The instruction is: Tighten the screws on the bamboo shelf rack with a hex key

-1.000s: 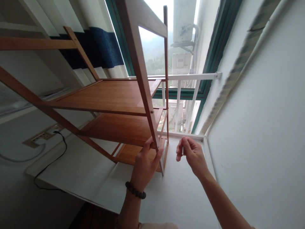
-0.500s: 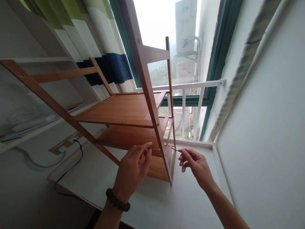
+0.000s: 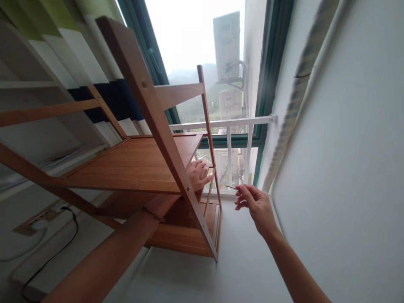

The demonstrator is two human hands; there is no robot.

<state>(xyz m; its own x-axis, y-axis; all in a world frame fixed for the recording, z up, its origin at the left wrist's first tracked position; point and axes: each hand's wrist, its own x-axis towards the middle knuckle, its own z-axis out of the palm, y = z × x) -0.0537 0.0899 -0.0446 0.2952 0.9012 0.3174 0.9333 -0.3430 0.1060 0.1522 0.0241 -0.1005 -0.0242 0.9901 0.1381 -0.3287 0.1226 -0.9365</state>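
Left hand (image 3: 198,173) off front leg (image 3: 147,101), now reached through bamboo rack (image 3: 132,164) at middle shelf's end; grip half hidden, cannot tell. Right hand (image 3: 256,205) pinches thin metal tool (image 3: 231,187), tip brought closer to rack's side. Rack stands on white worktop (image 3: 240,261), likely steadied from inside.

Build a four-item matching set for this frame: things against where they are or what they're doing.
1 left hand
2 right hand
3 black cable
4 white railing

A plugged into the wall socket
B by the shelf board, at its right edge
C across the window
D pinching a thin metal pin

Pairs: 1-B, 2-D, 3-A, 4-C.
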